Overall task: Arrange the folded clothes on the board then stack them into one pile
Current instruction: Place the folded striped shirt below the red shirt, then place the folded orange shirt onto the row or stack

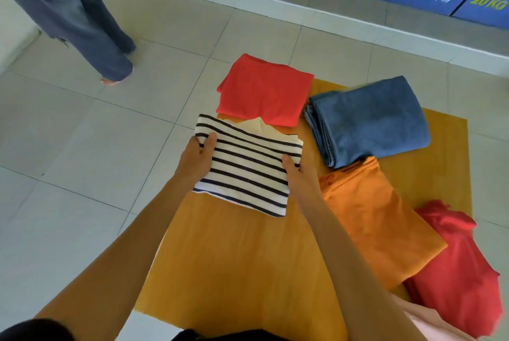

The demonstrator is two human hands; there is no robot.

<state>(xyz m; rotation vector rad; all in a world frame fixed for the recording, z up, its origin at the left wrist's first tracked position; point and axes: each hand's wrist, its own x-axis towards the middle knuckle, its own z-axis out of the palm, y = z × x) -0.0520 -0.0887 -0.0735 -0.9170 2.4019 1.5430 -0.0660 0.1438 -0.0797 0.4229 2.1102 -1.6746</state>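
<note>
While both hands are gripping a folded garment over the far left part of the wooden board [242,263], the arranging step looks to be the one in hand, with stacking into one pile not yet begun. Working from the largest thing down, the board is lying under and around the hands on the tiled floor [68,147]. Off to the right of the right hand, an orange garment [374,219] is lying flat, and nearer the person beyond it a loose red cloth [462,271] is sagging over the board's edge. Ahead and to the right of the right hand, folded blue jeans [369,120] are resting, and straight ahead of both hands a folded red shirt [264,90] is sitting, partly off the far edge. Between the hands is the striped shirt [248,164], with a cream layer showing at its far end, touching the red shirt. The left hand [198,158] is closing narrowly on its left edge, thumb on top, and the right hand [297,175] is pinching its right edge likewise. Next, I judge, the shirt is needing to be set down square, clear of the red shirt, without letting the fold slip open.
</note>
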